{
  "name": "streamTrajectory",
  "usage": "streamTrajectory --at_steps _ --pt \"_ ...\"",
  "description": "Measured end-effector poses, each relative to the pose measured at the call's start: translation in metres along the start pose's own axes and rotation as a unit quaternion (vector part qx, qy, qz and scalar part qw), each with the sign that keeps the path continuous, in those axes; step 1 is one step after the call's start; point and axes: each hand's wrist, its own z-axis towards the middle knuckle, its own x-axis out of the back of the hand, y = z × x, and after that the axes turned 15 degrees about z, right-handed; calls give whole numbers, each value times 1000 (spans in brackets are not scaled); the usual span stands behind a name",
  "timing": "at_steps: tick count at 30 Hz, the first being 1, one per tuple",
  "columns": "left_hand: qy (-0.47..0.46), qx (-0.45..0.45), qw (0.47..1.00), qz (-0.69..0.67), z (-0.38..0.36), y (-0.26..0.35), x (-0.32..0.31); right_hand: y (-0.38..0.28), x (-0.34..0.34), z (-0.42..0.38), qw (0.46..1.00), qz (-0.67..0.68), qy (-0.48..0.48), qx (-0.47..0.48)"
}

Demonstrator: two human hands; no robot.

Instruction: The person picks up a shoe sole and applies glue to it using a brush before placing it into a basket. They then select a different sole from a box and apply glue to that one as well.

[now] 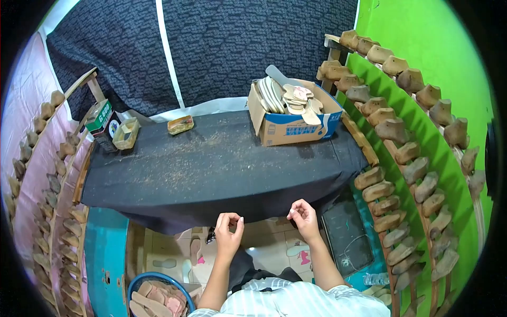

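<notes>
Both hands raised just off the near edge of the black cloth-covered worktop (211, 164). Left hand (228, 232): fingers curled, thumb and forefinger pinched; whether this grip holds anything, cannot tell. Right hand (303, 216): likewise loosely closed, contents too small to see. Hands level, apart. Cardboard box of tan flat shoe soles (293, 113) sits well beyond, far right corner; right hand nearer.

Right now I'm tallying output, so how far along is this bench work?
Done: hard to judge; soles stand packed in the box. In hand: nothing clear; the left hand and right hand hover with pinched fingers at the cloth edge. Left: more soles lie in the basket.
</notes>
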Motion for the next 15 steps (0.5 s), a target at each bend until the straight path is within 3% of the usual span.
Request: streamTrajectory --at_steps 5,8,11,13,15 --pt "-22 -7 1000 -20 74 9 -40 -6 7 62 996 -78 8 52" --pt "-13 -57 998 -12 130 23 -71 -21 5 108 971 -187 -21 147" --pt "-15 -131 991 -1 190 37 -103 -37 5 153 960 -209 -24 183" --pt "20 -263 962 76 230 43 -124 -44 6 180 958 -212 -14 193" --pt "5 -278 955 107 263 50 -141 -50 8 202 950 -221 -8 222"
